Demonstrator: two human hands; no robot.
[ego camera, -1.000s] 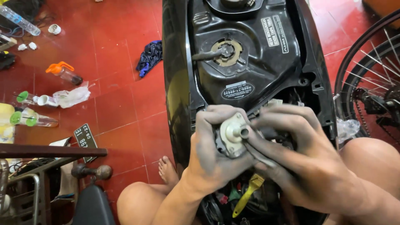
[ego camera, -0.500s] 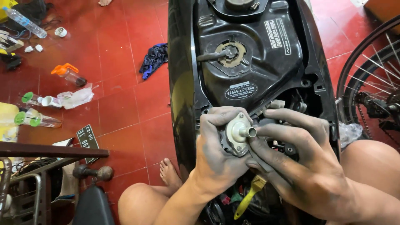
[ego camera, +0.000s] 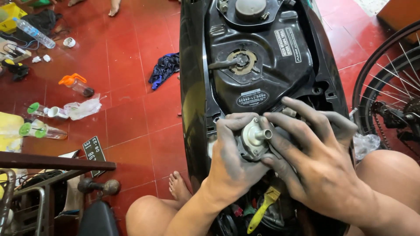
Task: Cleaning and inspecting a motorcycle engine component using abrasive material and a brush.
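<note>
Nearest, a yellow-handled brush (ego camera: 261, 209) pokes up from the dark cavity at the motorbike's near end, just below the wrists. Above it both hands, grey with grime, close together on one small part — a pale metal fitting with a short round nozzle (ego camera: 256, 134). The left hand (ego camera: 232, 161) cups the fitting from the left and from beneath, fingers curled up along its edge and the thumb lying across its top. The right hand (ego camera: 319, 166) grips it from the right, its fingers narrow and bent, the fingertips pressed against the fitting's side and lower rim. The fitting is held over the near edge of the black underseat tub (ego camera: 262, 65), in front of an oval sticker on the tub's wall.

Bare knees frame the hands, and a bare foot (ego camera: 178, 188) rests on the red tiled floor (ego camera: 131, 109) just left of the motorbike.

Farther up, near the tub's middle, a round brass-coloured ring (ego camera: 242, 61) sits around an opening with a dark lever crossing it; a grey cap (ego camera: 250, 6) lies at the tub's far end.

Off to the right stands a spoked bicycle wheel (ego camera: 389, 87). On the floor to the left lie a number plate (ego camera: 94, 149), green-capped bottles (ego camera: 37, 130), an orange-topped bottle (ego camera: 76, 85) and — farther off — a crumpled blue cloth (ego camera: 164, 69).
</note>
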